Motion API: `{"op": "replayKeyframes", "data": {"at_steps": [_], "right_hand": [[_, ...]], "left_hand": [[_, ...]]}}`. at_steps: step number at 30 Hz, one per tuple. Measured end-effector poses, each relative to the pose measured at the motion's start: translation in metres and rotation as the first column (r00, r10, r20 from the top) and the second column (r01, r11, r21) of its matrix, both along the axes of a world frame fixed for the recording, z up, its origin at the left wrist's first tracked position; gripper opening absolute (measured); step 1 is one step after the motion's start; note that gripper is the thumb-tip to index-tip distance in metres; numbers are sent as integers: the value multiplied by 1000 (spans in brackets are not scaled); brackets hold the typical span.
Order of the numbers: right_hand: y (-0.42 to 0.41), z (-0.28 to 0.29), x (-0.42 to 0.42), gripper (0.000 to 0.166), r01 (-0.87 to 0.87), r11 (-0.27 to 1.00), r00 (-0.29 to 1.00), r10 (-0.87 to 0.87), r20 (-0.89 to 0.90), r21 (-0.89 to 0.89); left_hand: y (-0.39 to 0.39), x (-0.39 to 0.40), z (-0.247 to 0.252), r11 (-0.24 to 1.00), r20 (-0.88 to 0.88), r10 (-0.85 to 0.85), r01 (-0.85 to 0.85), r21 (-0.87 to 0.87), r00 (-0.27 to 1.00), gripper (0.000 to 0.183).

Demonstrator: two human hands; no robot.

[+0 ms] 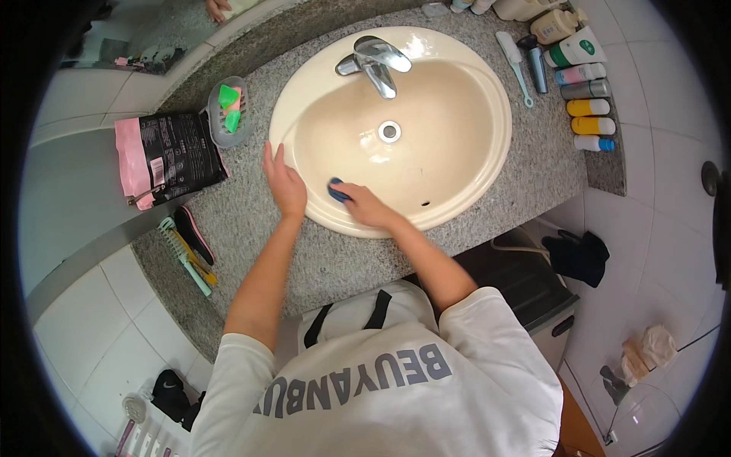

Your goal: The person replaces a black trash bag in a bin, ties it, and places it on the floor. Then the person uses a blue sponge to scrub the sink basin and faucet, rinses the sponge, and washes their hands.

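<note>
A cream oval washbasin is set into a grey speckled stone counter. My right hand holds a small dark blue pad, perhaps a sponge, against the basin's inner wall at the lower left. My left hand rests on the left rim with its fingers apart, holding nothing. A chrome mixer tap stands at the back of the basin, above the round drain. The small overflow hole lies near the front wall.
Left on the counter are a soap dish with green and orange pieces, a black and pink pouch, a hairbrush and combs. At right lie a white-bristled brush, a razor-like device, and several tubes and bottles.
</note>
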State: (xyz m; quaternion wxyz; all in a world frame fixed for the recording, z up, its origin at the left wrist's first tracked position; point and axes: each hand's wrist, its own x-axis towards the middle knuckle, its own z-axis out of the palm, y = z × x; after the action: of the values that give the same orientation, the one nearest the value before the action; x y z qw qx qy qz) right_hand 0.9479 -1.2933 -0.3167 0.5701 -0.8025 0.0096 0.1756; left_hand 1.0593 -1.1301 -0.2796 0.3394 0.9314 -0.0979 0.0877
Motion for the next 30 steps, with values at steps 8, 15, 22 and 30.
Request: {"op": "replayKeyframes", "data": {"at_steps": [8, 15, 22, 30], "right_hand": [[-201, 19, -14, 17, 164, 178, 983, 57, 177, -970], [-85, -40, 8, 47, 53, 875, 959, -179, -219, -481], [-101, -48, 67, 71, -58, 718, 933, -207, -293, -693], [-113, -81, 86, 38, 403, 788, 863, -497, -95, -464]], "left_hand": [[76, -57, 50, 973, -181, 141, -170, -154, 973, 30], [109, -132, 72, 927, -370, 226, -315, -201, 901, 21], [81, -124, 68, 903, -410, 163, -303, -305, 898, 21], [68, -93, 71, 936, -442, 81, -220, -273, 893, 20]]}}
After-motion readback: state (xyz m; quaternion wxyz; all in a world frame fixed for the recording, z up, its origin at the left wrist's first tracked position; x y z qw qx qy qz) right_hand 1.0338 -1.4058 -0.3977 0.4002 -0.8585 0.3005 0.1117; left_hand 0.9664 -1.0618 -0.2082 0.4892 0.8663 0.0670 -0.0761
